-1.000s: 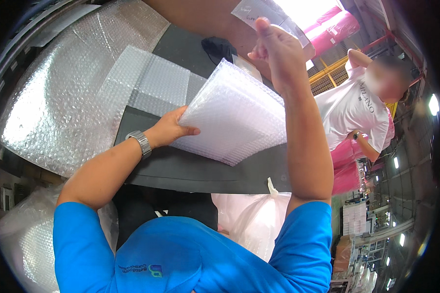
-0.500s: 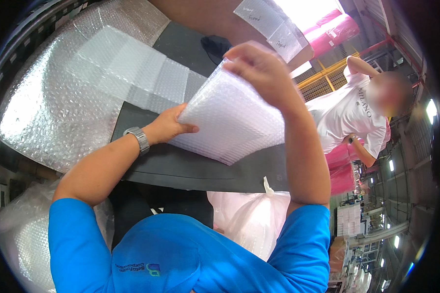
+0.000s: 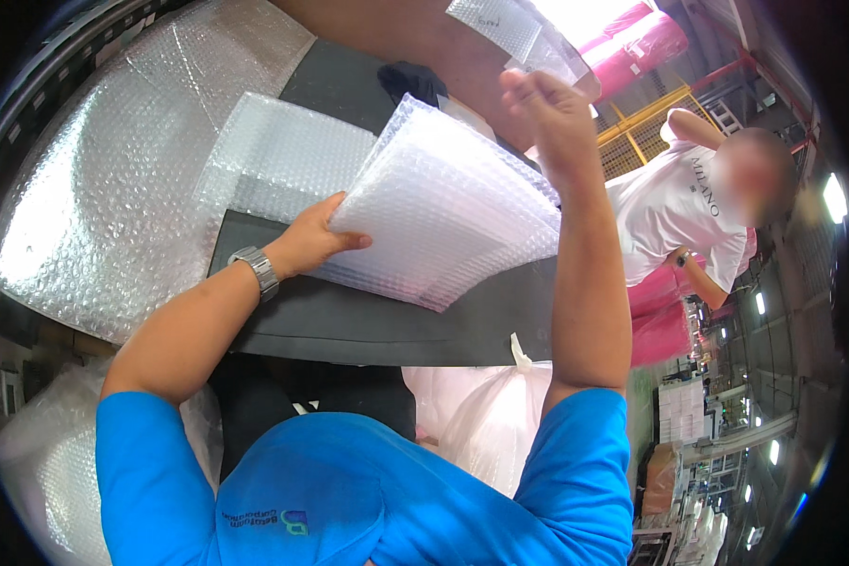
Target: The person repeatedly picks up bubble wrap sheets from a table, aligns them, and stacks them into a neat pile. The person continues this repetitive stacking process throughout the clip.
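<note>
My left hand (image 3: 319, 236) grips the left edge of a stack of clear bubble wrap pouches (image 3: 443, 208), thumb on top and fingers underneath. The pouches are tilted up over a dark grey table top, and their upper edges fan slightly apart. Above their far right side, my right hand (image 3: 557, 118) is raised clear of them with its fingers curled together. Whether anything small sits in those fingers is hidden. Just beyond my left hand, another flat bubble wrap piece (image 3: 292, 156) lies partly under the held stack.
A large bubble wrap sheet (image 3: 113, 189) covers the left side. The dark table (image 3: 377, 330) lies beneath my hands. A dark cloth (image 3: 410, 83) rests at the back. Pale plastic bags (image 3: 481, 415) hang below the front edge. A person in white (image 3: 679, 217) stands at right near pink rolls (image 3: 641, 52).
My right hand has lifted off the pouches' upper corner and moved right. The pouches' upper edges have spread apart, while my left hand keeps its grip. The flat piece behind has shifted rightward.
</note>
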The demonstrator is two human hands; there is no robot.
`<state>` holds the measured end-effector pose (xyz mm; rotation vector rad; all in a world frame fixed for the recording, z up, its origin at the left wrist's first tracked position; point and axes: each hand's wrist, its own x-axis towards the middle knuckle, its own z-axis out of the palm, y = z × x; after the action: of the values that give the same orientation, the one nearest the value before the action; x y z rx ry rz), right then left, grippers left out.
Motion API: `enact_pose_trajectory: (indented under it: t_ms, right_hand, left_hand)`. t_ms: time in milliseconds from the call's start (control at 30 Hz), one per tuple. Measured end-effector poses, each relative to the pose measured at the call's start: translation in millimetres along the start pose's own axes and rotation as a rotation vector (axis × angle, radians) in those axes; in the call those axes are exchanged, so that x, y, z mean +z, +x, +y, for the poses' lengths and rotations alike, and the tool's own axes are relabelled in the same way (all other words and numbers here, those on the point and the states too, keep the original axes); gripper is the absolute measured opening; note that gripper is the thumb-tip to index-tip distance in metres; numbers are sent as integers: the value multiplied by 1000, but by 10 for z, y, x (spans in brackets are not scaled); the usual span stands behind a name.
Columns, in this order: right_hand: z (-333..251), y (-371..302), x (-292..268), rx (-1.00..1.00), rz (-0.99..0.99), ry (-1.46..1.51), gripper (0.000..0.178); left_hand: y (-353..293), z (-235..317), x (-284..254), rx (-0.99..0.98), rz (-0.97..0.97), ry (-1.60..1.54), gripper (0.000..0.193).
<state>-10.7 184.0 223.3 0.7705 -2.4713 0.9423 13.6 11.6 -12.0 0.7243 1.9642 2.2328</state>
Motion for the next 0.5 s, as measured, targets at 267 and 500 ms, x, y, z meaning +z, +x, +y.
enact_pose_trajectory:
  t_ms: [267, 500]
  right_hand:
    - [342, -162, 113, 137, 33, 336, 23]
    - [217, -85, -193, 144, 165, 159, 26]
  left_hand:
    - [32, -32, -38, -25, 9, -137, 45]
    - [29, -24, -3, -37, 2, -113, 44]
